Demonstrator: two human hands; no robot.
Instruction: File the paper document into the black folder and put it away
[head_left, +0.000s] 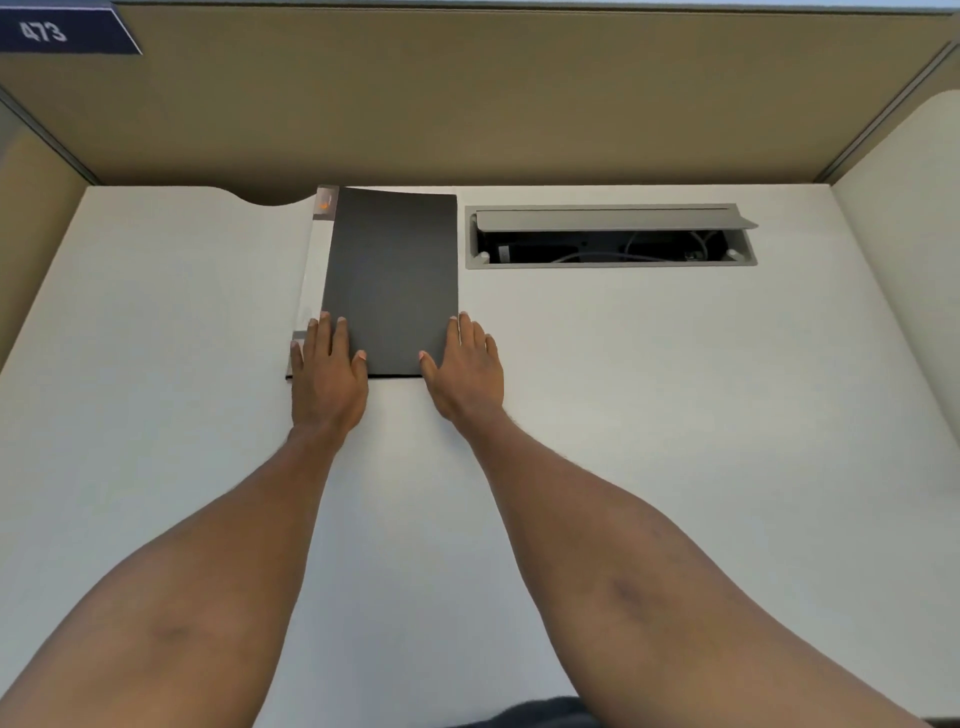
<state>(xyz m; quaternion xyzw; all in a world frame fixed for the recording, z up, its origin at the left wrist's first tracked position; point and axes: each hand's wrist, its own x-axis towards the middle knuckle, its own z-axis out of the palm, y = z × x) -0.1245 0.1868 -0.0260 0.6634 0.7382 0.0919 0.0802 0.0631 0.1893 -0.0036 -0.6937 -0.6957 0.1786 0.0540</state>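
A closed black folder (392, 280) lies flat on the white desk (156, 364), near the back edge. A pale spine strip (311, 270) with a small orange mark runs along its left side. My left hand (327, 369) rests flat on the folder's near left corner, fingers spread. My right hand (465, 369) lies flat on the near right corner, half on the folder and half on the desk. Neither hand grips anything. No loose paper document is visible.
A grey cable tray (610, 236) with its lid raised is sunk into the desk just right of the folder, cables inside. Tan partition walls (467, 104) enclose the desk at the back and sides. A blue label reading 473 (47, 31) hangs at top left.
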